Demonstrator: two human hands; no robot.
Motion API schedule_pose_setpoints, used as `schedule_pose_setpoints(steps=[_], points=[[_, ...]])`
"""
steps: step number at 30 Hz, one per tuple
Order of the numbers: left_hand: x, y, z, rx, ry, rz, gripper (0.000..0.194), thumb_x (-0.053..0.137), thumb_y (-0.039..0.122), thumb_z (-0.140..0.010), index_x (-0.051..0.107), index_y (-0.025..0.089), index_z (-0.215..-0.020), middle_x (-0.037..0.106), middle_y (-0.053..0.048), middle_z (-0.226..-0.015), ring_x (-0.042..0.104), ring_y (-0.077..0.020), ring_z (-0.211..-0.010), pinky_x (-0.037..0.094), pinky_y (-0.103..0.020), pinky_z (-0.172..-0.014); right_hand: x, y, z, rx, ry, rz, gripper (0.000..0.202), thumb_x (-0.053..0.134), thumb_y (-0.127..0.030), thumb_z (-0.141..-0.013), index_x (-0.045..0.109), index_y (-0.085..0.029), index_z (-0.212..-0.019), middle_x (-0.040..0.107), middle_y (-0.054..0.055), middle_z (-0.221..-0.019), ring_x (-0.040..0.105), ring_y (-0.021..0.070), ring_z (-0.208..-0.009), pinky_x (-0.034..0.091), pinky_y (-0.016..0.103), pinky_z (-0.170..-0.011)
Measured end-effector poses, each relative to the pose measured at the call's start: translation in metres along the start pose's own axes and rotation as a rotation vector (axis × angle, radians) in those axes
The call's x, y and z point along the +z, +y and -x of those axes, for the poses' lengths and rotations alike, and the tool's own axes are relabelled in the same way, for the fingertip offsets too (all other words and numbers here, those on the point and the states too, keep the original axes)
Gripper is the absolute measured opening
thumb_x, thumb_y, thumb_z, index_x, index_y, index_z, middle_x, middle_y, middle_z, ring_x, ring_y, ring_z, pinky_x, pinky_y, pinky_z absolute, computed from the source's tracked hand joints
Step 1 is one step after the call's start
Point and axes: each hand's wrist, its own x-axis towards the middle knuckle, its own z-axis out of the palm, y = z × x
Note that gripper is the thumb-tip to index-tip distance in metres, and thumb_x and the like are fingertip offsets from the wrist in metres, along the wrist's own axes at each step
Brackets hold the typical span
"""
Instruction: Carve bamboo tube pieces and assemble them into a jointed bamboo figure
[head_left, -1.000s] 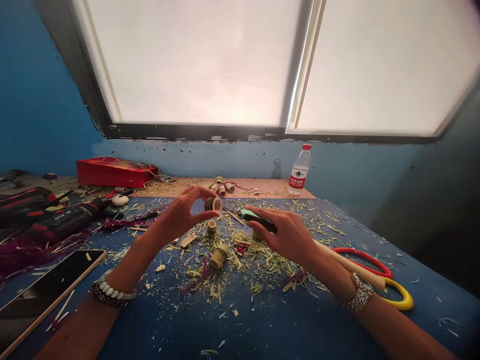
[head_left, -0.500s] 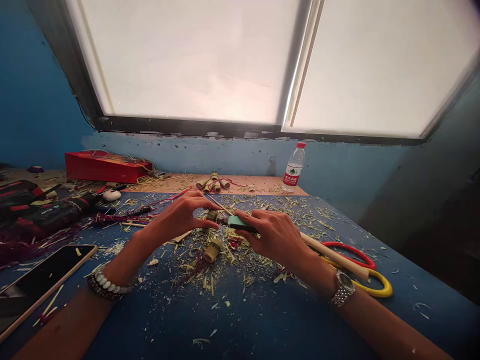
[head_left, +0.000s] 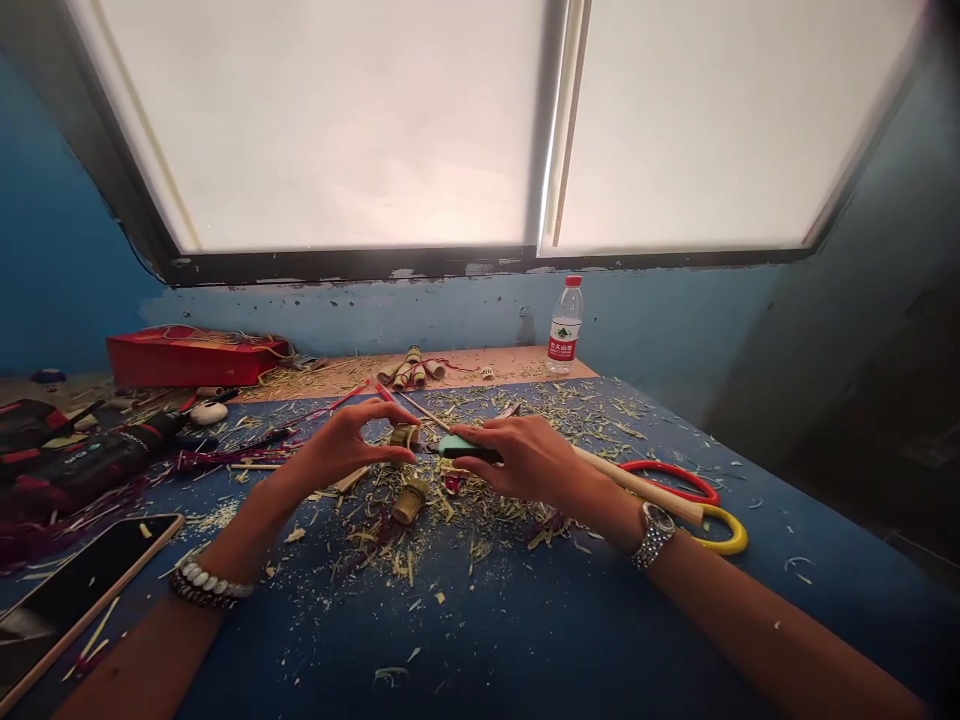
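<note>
Between the thumb and fingers of my left hand (head_left: 349,445) is a short bamboo piece (head_left: 406,436), held just above the littered table. My right hand (head_left: 529,455) grips a utility knife (head_left: 461,448) with a mint-green and black handle, its blade end pointing left at the bamboo. Whether the blade touches the bamboo I cannot tell. A second bamboo piece (head_left: 410,501) lies on its side just below, among shavings. Behind my right wrist rest a wooden handle (head_left: 637,483) and scissors with red and yellow grips (head_left: 724,530).
A phone (head_left: 90,590) lies at the left, with dark power tools (head_left: 112,455) beyond it. Along the back are a red box (head_left: 187,360), several bamboo pieces tied with red cord (head_left: 409,374) and a water bottle (head_left: 564,330). Shavings litter the blue tabletop (head_left: 525,640).
The camera view has turned slightly right, so everything sits further left in the picture. Both hands keep their holds, the knife still beside the bamboo piece.
</note>
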Motion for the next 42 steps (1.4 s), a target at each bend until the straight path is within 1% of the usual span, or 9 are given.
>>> schedule_pose_setpoints(steps=[6, 12, 17, 24, 28, 32, 36, 39, 42], points=[[0.002, 0.001, 0.0, 0.023, -0.022, 0.038, 0.038, 0.082, 0.045, -0.074, 0.074, 0.022, -0.103, 0.077, -0.005, -0.097, 0.069, -0.0211, -0.09, 0.056, -0.038, -0.085, -0.003, 0.001, 0.003, 0.001, -0.017, -0.076, 0.037, 0.053, -0.051, -0.098, 0.069, -0.032, -0.125, 0.074, 0.002, -0.08, 0.06, 0.0165, -0.067, 0.028, 0.032, -0.058], [0.001, 0.0, -0.002, -0.087, -0.114, 0.092, 0.041, 0.085, 0.042, -0.071, 0.076, 0.023, -0.107, 0.077, -0.005, -0.1, 0.07, -0.0219, -0.096, 0.056, -0.033, -0.085, 0.001, -0.003, 0.003, 0.029, -0.024, 0.02, 0.033, 0.052, -0.05, -0.098, 0.07, -0.028, -0.113, 0.068, 0.003, -0.077, 0.046, 0.0132, -0.057, 0.018, 0.033, -0.055], [0.003, 0.001, -0.004, -0.19, -0.167, 0.157, 0.041, 0.086, 0.039, -0.07, 0.077, 0.022, -0.106, 0.078, -0.005, -0.099, 0.071, -0.0222, -0.097, 0.054, -0.033, -0.087, 0.005, -0.002, 0.004, -0.013, 0.013, 0.161, 0.036, 0.048, -0.053, -0.1, 0.065, -0.027, -0.117, 0.065, 0.002, -0.078, 0.037, 0.0123, -0.055, 0.014, 0.034, -0.056], [0.001, 0.003, -0.003, -0.309, -0.198, 0.241, 0.041, 0.085, 0.038, -0.069, 0.078, 0.021, -0.106, 0.079, -0.007, -0.102, 0.071, -0.0236, -0.098, 0.052, -0.034, -0.087, 0.006, -0.003, 0.003, -0.098, 0.054, 0.311, 0.043, 0.038, -0.053, -0.105, 0.06, -0.023, -0.128, 0.065, 0.004, -0.082, 0.043, 0.0138, -0.06, 0.017, 0.035, -0.058], [-0.004, 0.005, -0.002, -0.387, -0.185, 0.335, 0.038, 0.085, 0.036, -0.068, 0.078, 0.017, -0.101, 0.079, -0.008, -0.096, 0.071, -0.0217, -0.09, 0.053, -0.03, -0.079, 0.005, -0.008, 0.002, -0.116, 0.098, 0.386, 0.041, 0.037, -0.047, -0.107, 0.058, -0.021, -0.131, 0.067, 0.006, -0.086, 0.049, 0.0152, -0.067, 0.021, 0.035, -0.06], [-0.009, 0.001, -0.001, -0.394, -0.194, 0.429, 0.037, 0.083, 0.035, -0.072, 0.077, 0.017, -0.104, 0.078, -0.008, -0.092, 0.07, -0.0181, -0.083, 0.051, -0.026, -0.073, 0.005, -0.01, 0.0, -0.141, 0.163, 0.42, 0.041, 0.038, -0.043, -0.108, 0.057, -0.02, -0.136, 0.068, 0.006, -0.09, 0.054, 0.0171, -0.073, 0.025, 0.035, -0.062], [-0.009, 0.001, 0.0, -0.383, -0.18, 0.481, 0.038, 0.082, 0.033, -0.072, 0.076, 0.017, -0.106, 0.078, -0.008, -0.095, 0.071, -0.0193, -0.087, 0.054, -0.03, -0.079, 0.006, -0.005, 0.001, -0.115, 0.169, 0.341, 0.044, 0.041, -0.048, -0.105, 0.058, -0.022, -0.137, 0.069, 0.005, -0.087, 0.055, 0.0168, -0.069, 0.023, 0.034, -0.059], [-0.008, 0.004, 0.0, -0.317, -0.138, 0.453, 0.04, 0.085, 0.03, -0.069, 0.075, 0.019, -0.106, 0.075, -0.007, -0.106, 0.069, -0.0228, -0.103, 0.053, -0.035, -0.093, 0.004, 0.0, 0.001, -0.078, 0.111, 0.187, 0.046, 0.046, -0.053, -0.102, 0.061, -0.025, -0.135, 0.07, 0.004, -0.082, 0.053, 0.0146, -0.061, 0.022, 0.033, -0.056], [-0.005, 0.008, -0.001, -0.271, -0.112, 0.391, 0.04, 0.088, 0.03, -0.065, 0.077, 0.02, -0.102, 0.075, -0.007, -0.106, 0.067, -0.025, -0.109, 0.051, -0.038, -0.101, 0.003, 0.003, 0.001, -0.071, 0.043, 0.019, 0.042, 0.05, -0.052, -0.1, 0.066, -0.027, -0.129, 0.072, 0.003, -0.08, 0.055, 0.0146, -0.062, 0.024, 0.032, -0.057]])
